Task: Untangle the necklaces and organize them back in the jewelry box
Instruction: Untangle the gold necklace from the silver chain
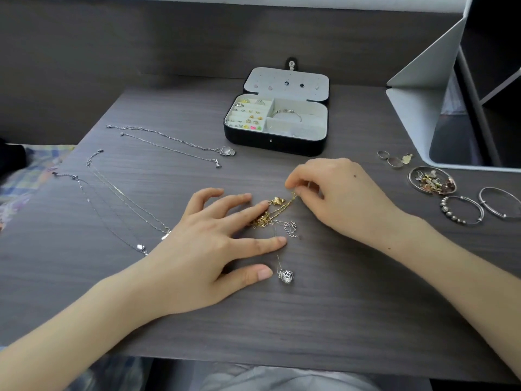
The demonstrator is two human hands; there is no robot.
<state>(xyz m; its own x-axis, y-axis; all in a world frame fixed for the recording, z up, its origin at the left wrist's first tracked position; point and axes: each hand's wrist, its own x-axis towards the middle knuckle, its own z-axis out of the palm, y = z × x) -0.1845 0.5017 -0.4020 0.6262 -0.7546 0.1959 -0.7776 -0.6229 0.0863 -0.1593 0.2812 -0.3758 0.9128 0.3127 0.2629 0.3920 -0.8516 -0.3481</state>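
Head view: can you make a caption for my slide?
The right hand pinches a tangled gold chain, the left hand presses it on the table, open jewelry box behind.

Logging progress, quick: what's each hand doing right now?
Left hand: open, fingers pressing the tangle.
Right hand: pinching the gold chain.

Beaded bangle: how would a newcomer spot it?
From the open jewelry box, look right to the round dish of charms. Two silver bangles lie just below it; the beaded bangle is the left one, strung with beads, unlike the plain bangle.
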